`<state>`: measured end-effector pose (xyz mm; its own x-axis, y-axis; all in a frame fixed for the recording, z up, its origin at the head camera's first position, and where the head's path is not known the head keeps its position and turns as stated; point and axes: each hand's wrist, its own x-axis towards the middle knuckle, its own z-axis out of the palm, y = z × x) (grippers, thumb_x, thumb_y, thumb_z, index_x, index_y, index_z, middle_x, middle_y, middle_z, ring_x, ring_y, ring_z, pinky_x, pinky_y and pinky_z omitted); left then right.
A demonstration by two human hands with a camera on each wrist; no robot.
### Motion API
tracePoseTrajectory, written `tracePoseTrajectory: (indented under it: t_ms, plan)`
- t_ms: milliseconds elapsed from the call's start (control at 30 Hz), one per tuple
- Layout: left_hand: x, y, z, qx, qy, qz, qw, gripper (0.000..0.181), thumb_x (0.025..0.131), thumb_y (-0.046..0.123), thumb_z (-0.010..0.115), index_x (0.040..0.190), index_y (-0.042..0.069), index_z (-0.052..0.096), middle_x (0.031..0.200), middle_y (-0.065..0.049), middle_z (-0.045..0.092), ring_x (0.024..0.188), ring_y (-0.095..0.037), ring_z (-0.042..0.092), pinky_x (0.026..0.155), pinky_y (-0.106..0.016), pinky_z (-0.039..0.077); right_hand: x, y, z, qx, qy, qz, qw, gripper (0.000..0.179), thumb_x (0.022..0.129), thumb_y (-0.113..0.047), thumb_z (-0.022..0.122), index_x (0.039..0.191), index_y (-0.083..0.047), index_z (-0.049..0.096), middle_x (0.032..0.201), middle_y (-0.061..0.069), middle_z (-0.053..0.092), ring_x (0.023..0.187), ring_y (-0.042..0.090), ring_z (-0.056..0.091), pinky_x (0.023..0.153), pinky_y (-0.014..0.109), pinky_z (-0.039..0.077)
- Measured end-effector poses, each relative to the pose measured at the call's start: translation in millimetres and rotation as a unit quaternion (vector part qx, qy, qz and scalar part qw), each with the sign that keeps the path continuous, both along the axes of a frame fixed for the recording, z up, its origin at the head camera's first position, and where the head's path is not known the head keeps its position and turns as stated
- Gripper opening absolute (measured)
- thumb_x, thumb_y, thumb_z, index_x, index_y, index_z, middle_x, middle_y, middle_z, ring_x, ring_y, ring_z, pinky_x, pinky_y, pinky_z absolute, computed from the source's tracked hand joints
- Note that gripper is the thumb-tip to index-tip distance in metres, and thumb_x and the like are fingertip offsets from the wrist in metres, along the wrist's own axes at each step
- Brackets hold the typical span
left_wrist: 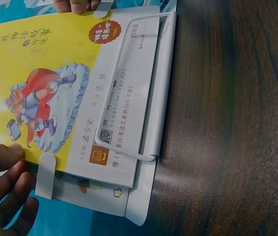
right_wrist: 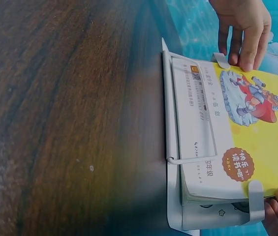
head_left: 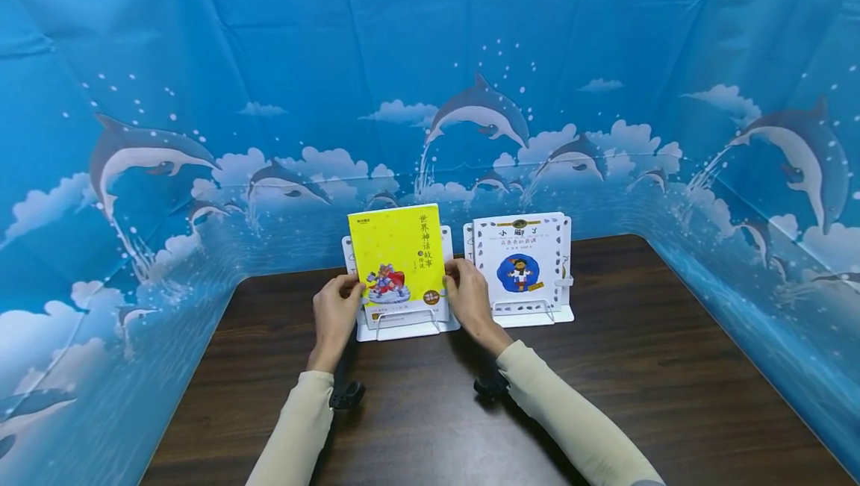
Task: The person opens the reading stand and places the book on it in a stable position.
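A yellow-and-white paperback book (head_left: 396, 254) leans upright on a white metal book stand (head_left: 406, 332), behind its wire front bracket. White side clips (left_wrist: 46, 174) of the stand lie over the book's edges. My left hand (head_left: 337, 314) holds the book's left edge, thumb at the cover; in the left wrist view its other fingers (left_wrist: 11, 201) hang loosely curled beside the stand. At the right edge, my right hand (head_left: 470, 298) pinches the book low down, with the thumb on the cover and fingers behind, partly cut off in the right wrist view.
Right of my right hand, a white picture book (head_left: 517, 273) with a blue round picture stands on a second white book stand (head_left: 566, 314). Both stands are near the back edge of the dark wooden table (head_left: 416, 426). A blue dolphin-print curtain (head_left: 376, 38) surrounds the table.
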<state>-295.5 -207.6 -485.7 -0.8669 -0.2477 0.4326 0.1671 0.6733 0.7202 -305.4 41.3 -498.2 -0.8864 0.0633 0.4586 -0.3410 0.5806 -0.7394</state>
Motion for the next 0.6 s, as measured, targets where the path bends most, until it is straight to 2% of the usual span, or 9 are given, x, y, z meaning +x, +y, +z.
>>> tracePoseTrajectory:
  t_ms: [200,400,600]
  plan:
    - [3.6,-0.9,-1.3,0.004,-0.008,0.007,0.9999,0.026,0.099,0.011,0.076,0.122,-0.002,0.076,0.111,-0.019,0.077,0.092,-0.03,0.069,0.083,-0.037,0.057,-0.3,0,1.0,0.001,-0.004,0.008,1.0,0.02,0.102,-0.005,0.07,0.122,-0.003,0.069,0.114,0.014,0.071,0.097,0.025,0.066,0.092,0.038,0.061]
    - [13.4,3.9,-0.5,0.024,-0.001,0.025,0.9994,0.022,0.1,0.008,0.072,0.119,-0.002,0.076,0.107,-0.019,0.075,0.092,-0.03,0.069,0.081,-0.029,0.054,2.4,6,3.6,0.003,-0.008,0.019,0.9998,0.022,0.101,-0.004,0.07,0.124,-0.003,0.069,0.116,0.013,0.071,0.099,0.024,0.067,0.092,0.037,0.061]
    - [26.0,15.6,4.2,0.011,0.009,0.007,0.9999,0.016,0.098,0.007,0.073,0.112,-0.002,0.075,0.099,-0.017,0.074,0.087,-0.028,0.068,0.077,-0.027,0.052,12.2,20,10.0,0.001,0.012,0.029,0.9995,0.021,0.099,-0.003,0.072,0.121,-0.003,0.07,0.114,0.013,0.071,0.097,0.025,0.068,0.092,0.041,0.062]
